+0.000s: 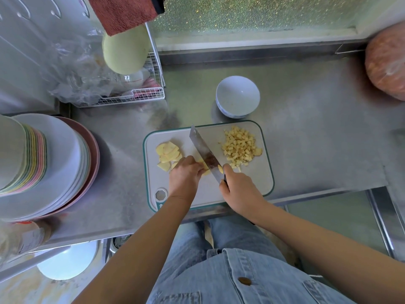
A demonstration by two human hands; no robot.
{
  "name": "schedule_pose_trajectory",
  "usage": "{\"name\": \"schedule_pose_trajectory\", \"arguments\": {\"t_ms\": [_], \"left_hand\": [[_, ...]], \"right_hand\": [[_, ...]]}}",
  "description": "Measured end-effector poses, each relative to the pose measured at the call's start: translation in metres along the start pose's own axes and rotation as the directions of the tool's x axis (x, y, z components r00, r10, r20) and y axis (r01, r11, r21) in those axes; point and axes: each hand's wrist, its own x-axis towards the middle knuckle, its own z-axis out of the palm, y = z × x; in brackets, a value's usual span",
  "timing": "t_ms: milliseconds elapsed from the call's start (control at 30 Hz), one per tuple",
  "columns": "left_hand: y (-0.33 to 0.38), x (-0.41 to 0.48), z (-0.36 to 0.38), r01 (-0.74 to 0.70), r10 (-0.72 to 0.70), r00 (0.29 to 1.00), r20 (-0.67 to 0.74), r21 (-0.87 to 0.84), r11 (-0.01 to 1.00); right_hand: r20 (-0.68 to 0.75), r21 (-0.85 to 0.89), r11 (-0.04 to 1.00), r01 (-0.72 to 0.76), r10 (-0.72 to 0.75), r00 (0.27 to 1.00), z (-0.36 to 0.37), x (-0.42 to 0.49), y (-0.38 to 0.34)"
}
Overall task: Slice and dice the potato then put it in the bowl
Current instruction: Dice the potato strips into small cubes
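Pale yellow potato dice (240, 148), light grey cutting board (256, 176) edged in teal, white bowl (237, 96) with faint blue pattern near its base.

Plates (59, 154) are sitting stacked left of the rack (142, 96), a towel (122, 12) hanging above it, a bag (388, 62) far right.

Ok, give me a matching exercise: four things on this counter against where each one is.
1 white round ceramic bowl
2 pile of small yellow potato cubes
3 thin pale potato slices
4 broad steel knife

A left part of the pale teal-rimmed cutting board
B gripped by the right hand
C empty, on the steel counter beyond the board
D right part of the board

Pairs: 1-C, 2-D, 3-A, 4-B
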Motion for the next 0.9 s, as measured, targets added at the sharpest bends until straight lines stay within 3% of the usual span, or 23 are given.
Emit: {"name": "schedule_pose_trajectory", "arguments": {"t_ms": [467,667,900], "left_hand": [[-0.001,0.000,0.001,-0.036,0.036,0.999,0.000,0.019,0.999],[-0.001,-0.005,0.001,-0.019,0.017,0.999,-0.035,-0.055,0.998],[0.000,-0.012,-0.003,-0.049,0.049,0.995,-0.083,-0.003,0.999]], "right_hand": [[-0.046,-0.031,0.997,-0.077,0.076,0.996,0.030,0.006,0.000],[-0.070,0.053,0.998,-0.016,0.020,0.997,0.012,0.012,0.000],[-0.031,0.028,1.000,0.011,-0.011,0.999,0.000,0.002,-0.003]]}}
